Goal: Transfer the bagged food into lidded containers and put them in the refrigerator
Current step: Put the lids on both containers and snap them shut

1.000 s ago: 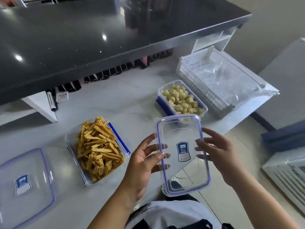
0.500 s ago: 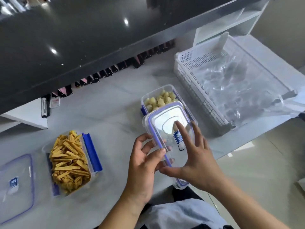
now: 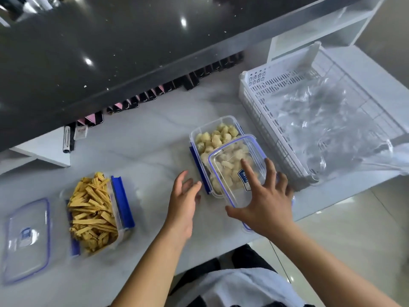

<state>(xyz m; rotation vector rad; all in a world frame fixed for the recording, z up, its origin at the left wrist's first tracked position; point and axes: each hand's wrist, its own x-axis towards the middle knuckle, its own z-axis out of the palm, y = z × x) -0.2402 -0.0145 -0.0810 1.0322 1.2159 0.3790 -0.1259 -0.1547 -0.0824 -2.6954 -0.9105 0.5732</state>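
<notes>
Head view shows two containers on the pale counter (image 3: 143, 151) — one (image 3: 215, 131) of pale lumpy pieces, one (image 3: 95, 213) of yellow strips. Two clear lids: one lid (image 3: 26, 240) lies flat at far left, the other lid (image 3: 236, 167) sits tilted over the lumpy-food container's near end. Right hand (image 3: 263, 202) presses it, fingers spread. Left hand (image 3: 183, 202) hovers open beside that container — holding nothing. One white basket (image 3: 261, 103) holds crumpled clear bags (image 3: 327, 120).

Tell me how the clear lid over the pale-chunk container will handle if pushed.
The lid looks like rigid moulded plastic, so it should probably slide as one piece, not flex. It lies askew over the container, overhanging it, so a push may tip it. The right hand spread on top likely steadies it.
</notes>
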